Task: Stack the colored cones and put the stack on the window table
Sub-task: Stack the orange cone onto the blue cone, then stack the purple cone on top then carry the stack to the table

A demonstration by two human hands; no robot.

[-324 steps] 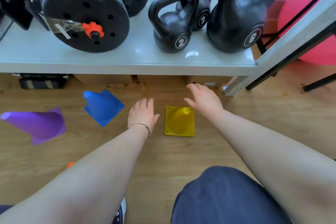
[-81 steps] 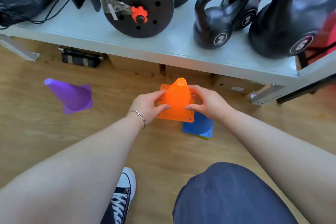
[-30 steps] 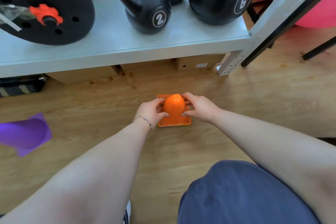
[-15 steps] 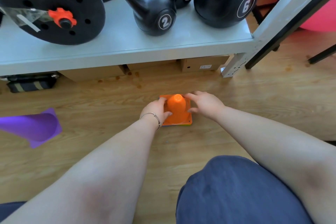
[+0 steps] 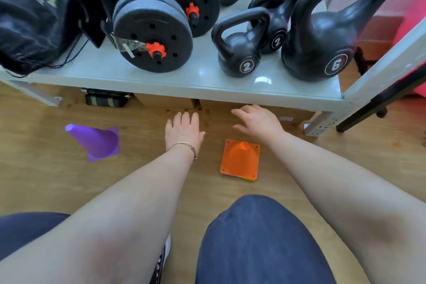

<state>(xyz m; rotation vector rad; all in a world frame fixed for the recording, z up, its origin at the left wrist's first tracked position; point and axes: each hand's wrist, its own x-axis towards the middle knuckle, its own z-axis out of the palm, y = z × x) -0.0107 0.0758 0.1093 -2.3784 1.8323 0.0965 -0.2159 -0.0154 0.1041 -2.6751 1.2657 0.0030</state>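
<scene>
An orange cone [image 5: 240, 160] stands upright on the wooden floor as the top of a stack; thin blue and yellow base edges show under its near side. A purple cone [image 5: 95, 140] stands alone on the floor to the left, leaning in this wide view. My left hand [image 5: 183, 128] hovers open between the two, fingers spread, a thin bracelet on the wrist. Just beyond the orange cone, my right hand [image 5: 258, 120] is open and holds nothing. Neither hand touches a cone.
A low white shelf [image 5: 189, 80] runs across the back with black weight plates [image 5: 153, 37], kettlebells [image 5: 239, 50] and a black bag [image 5: 27, 21]. A dark strap bundle [image 5: 105, 99] lies under it. My knees [image 5: 258, 237] fill the foreground.
Both hands have let go of the orange cone and lifted away from it, the left one moving left. The view has swung left and the purple cone is now nearer the middle.
</scene>
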